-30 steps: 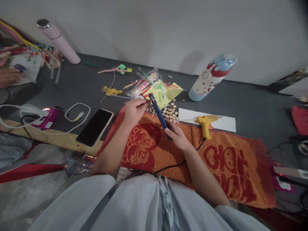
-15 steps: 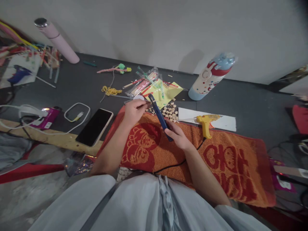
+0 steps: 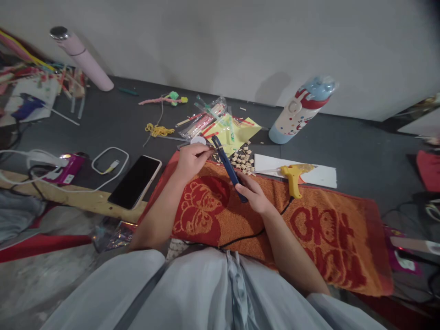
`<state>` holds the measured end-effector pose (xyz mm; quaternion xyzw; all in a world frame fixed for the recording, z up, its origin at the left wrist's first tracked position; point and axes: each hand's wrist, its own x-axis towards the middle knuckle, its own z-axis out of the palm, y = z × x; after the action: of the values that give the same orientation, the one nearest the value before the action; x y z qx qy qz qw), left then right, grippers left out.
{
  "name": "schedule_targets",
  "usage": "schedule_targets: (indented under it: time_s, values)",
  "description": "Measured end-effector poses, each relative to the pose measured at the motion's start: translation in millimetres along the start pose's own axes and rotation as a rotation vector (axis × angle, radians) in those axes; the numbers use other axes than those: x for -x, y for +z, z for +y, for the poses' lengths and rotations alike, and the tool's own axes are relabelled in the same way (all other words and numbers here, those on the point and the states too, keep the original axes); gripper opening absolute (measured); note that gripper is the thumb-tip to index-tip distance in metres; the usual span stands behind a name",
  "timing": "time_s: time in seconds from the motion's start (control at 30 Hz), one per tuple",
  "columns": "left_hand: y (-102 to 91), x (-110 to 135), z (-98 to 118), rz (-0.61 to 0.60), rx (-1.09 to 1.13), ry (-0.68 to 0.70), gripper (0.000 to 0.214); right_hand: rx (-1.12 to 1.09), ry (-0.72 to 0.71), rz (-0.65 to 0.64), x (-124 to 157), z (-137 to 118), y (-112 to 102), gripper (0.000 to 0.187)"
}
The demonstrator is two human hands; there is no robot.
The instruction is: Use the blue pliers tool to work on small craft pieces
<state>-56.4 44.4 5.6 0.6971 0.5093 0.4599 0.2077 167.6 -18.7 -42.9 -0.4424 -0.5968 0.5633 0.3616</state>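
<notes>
My right hand [image 3: 253,192] is wrapped round the lower end of a long dark blue hand tool [image 3: 227,165], which slants up and left above the towel; its exact kind is unclear. Close to the tool's upper end, my left hand [image 3: 194,158] is closed in a pinch on a thin pale stick [image 3: 221,147], mostly hidden by fingers and tool. Small cut wooden pieces [image 3: 242,159] lie in a heap just behind the tool. Beneath both forearms spreads an orange and red towel [image 3: 247,224].
A yellow glue gun [image 3: 293,176] rests by a white strip [image 3: 325,177] on the right. Behind are yellow paper [image 3: 249,133], bagged sticks [image 3: 206,120] and a cartoon bottle [image 3: 287,117]. A phone [image 3: 135,182], a cable [image 3: 110,149] and a pink flask [image 3: 85,62] stand left.
Almost nothing differs. The tool's upper end and the pinched left fingers have shifted very slightly; both hands keep their holds.
</notes>
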Motion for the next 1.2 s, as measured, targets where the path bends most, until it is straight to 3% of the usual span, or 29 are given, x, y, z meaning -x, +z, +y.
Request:
schedule_targets:
  time_s: [0.5,0.77,0.93,1.07,1.2]
  values:
    - [9.1,6.7,-3.4,0.025,-0.03,-0.081,0.018,-0.098,0.041,-0.021,-5.0,-4.7,3.5,0.056]
    - [-3.5,6.6,10.3,-0.069,0.01,-0.137,0.031,-0.253,0.041,0.042,-4.9,-11.0,11.2,0.056]
    - [-7.2,8.2,19.2,0.0,0.365,-0.343,0.038,-0.379,0.014,0.039,-5.5,-22.9,17.7,0.046]
    - [-3.8,8.7,24.0,0.109,0.686,-0.627,0.035,-0.424,0.027,0.116,-7.1,-28.7,21.8,0.045]
    - [4.6,13.5,30.6,-0.001,0.76,-0.746,0.025,-0.45,-0.004,0.167,-10.2,-29.8,26.3,0.042]
